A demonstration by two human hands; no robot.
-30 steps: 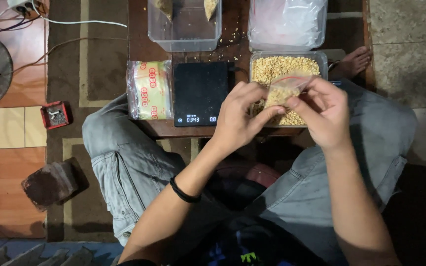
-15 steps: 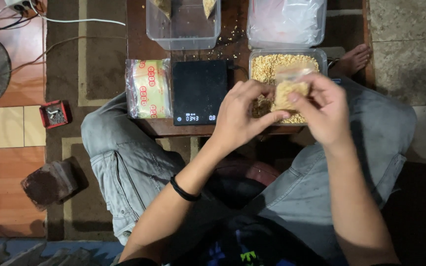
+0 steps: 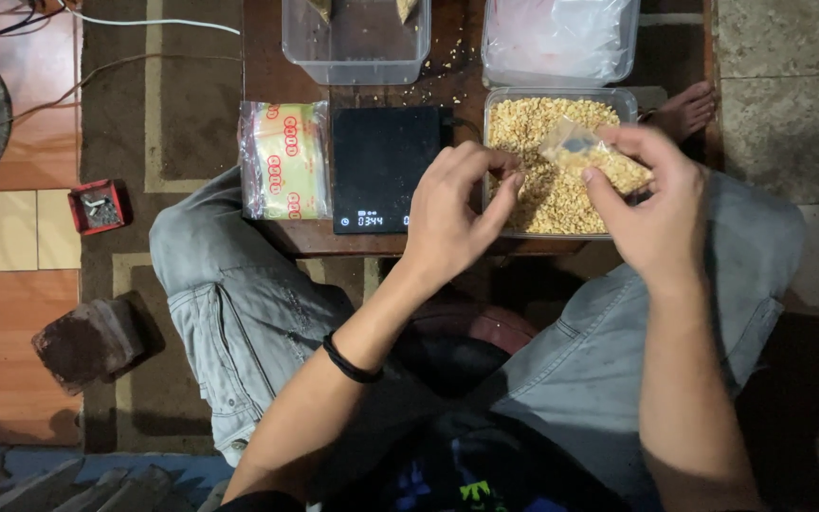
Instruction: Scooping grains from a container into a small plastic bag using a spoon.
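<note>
Right hand [image 3: 656, 213] pinches the small filled bag [image 3: 594, 161], lying slantwise left-to-right; left hand [image 3: 452, 213] loosely open.

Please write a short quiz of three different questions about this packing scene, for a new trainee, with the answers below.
1. True or false: the right hand holds a small clear bag of yellow grains over the grain tub.
2. What lies directly left of the black scale? A) a red tray B) a pack of empty bags C) a fan
3. Fill in: the left hand wears a black ____ on the wrist.

Key
1. True
2. B, the pack of empty bags
3. band
</note>
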